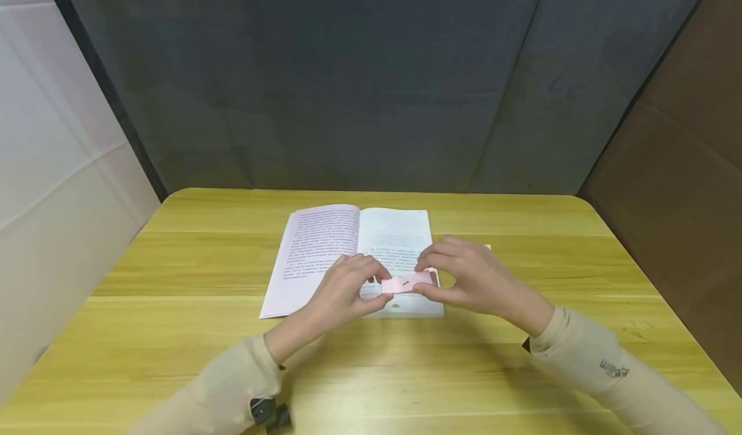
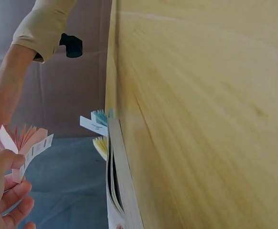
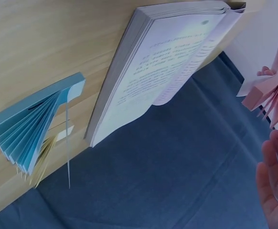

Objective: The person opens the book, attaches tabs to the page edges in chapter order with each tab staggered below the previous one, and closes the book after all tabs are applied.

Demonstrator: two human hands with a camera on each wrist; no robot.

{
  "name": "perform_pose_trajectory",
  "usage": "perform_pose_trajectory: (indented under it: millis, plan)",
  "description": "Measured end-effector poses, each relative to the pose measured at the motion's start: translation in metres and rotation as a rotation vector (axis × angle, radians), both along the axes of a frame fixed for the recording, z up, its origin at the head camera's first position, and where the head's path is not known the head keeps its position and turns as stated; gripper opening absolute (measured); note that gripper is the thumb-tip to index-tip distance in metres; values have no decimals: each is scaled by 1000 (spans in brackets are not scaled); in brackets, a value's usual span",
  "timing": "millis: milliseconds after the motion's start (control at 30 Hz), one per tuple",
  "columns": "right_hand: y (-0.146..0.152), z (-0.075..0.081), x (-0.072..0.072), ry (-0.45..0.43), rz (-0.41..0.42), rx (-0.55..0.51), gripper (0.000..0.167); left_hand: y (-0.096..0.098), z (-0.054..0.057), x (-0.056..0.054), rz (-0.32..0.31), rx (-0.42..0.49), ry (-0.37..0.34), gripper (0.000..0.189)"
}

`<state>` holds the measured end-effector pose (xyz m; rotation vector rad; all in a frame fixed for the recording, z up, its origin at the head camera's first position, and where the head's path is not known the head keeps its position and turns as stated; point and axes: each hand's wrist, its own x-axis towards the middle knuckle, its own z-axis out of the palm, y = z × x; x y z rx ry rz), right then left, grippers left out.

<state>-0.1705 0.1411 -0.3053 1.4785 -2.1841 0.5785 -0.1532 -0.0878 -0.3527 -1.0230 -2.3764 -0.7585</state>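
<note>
Both hands hold a small pink pad of sticky notes (image 1: 400,283) above the right page of an open book (image 1: 324,241). My left hand (image 1: 350,287) pinches the pad's left end between thumb and fingers. At the other end, my right hand (image 1: 464,274) grips it with thumb and fingertips. Seen from the left wrist, the pink pad (image 2: 29,143) has its leaves fanned apart, and a white printed strip runs along one side. The right wrist view shows the fanned pink leaves (image 3: 272,95) at the right edge, partly cut off.
A blue fanned sticky note pad (image 3: 38,119) and a yellow one (image 3: 43,155) stand on the table to the book's right; the hand mostly hides them in the head view. The wooden table (image 1: 203,248) is bounded by a dark cloth (image 1: 348,100) behind.
</note>
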Motion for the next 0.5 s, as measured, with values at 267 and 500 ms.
perform_pose_trajectory:
  millis: [267,500]
  plan:
    - [-2,-1,4,0,-17,-31,21,3,-2,3,-12,6,-12,18]
    - [-3,-4,7,-54,-86,-65,18,6,-4,4,-22,31,-5,19]
